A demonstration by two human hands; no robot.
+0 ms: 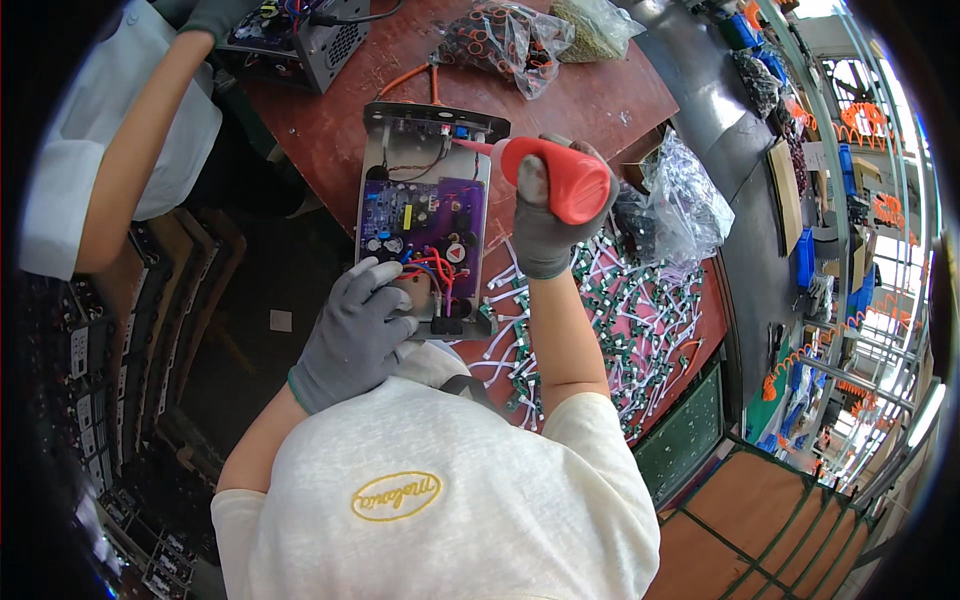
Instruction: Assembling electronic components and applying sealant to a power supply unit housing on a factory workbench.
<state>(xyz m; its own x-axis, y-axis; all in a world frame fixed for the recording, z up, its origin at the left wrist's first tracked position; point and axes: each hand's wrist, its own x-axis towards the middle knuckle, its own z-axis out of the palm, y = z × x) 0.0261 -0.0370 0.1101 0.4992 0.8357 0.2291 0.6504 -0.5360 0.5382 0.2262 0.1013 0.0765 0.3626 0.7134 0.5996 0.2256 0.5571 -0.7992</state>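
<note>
An open electronics unit lies in front of me, a metal chassis with a purple circuit board and red, blue and black wires at its near end. My left hand, in a grey glove, grips the chassis at its near left corner, fingers over the edge beside the wires; its thumb is hidden. In my right hand, also gloved, is a red squeeze bottle, tilted on its side. Its thin nozzle points left at the small connectors inside the far end panel; I cannot tell whether it touches.
Many small green boards with white leads cover the red table at right. Plastic bags of parts lie at the back, another bag farther right. A co-worker's gloved hand touches a second unit at far left. Stacked panels stand left.
</note>
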